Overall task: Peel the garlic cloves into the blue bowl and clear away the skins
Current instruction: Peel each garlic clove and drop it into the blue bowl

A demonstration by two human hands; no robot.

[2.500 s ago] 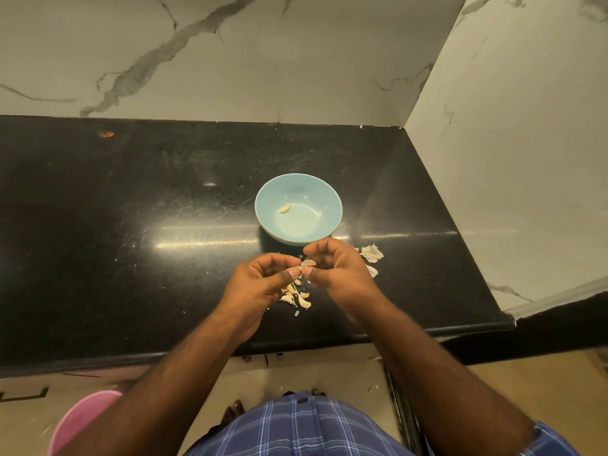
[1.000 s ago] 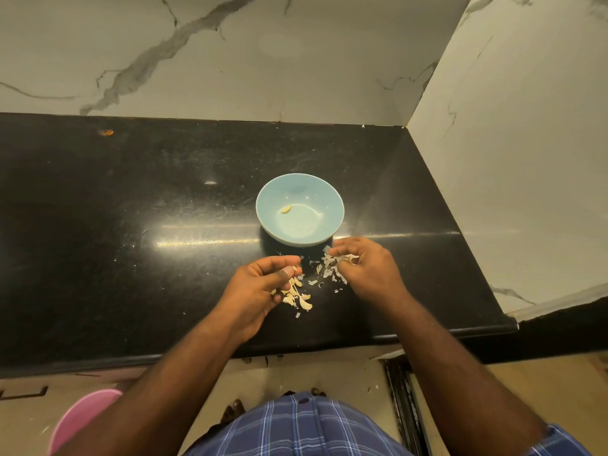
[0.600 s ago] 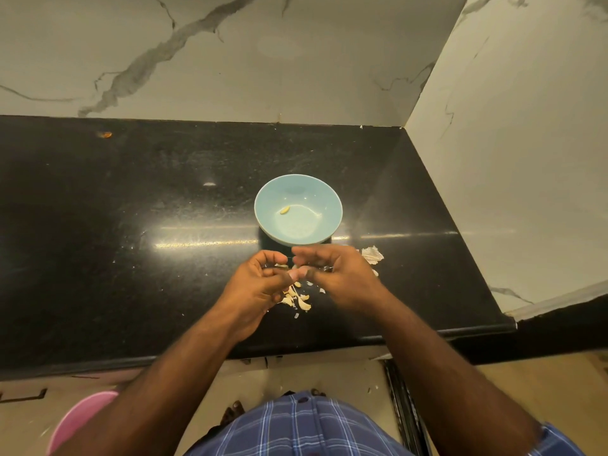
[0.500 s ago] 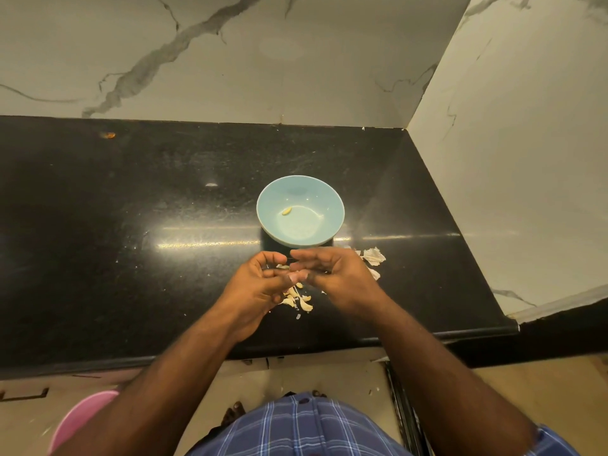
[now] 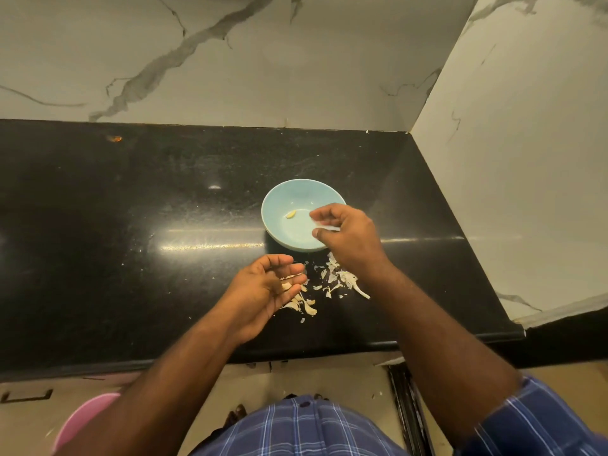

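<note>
Just right hand (image 5: 348, 236) pinching garlic clove (image 5: 330, 228) over blue bowl (image 5: 279, 205)

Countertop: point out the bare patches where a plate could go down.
The countertop is bare left of the blue bowl and behind it to the wall. It is crowded in front of the bowl: garlic skins, left hand, right hand.

A black counter (image 5: 131, 258) lies under the hands, with white marble walls (image 5: 263, 60) far behind them. A pink tub (image 5: 82, 419) sits on the floor below the left arm.
</note>
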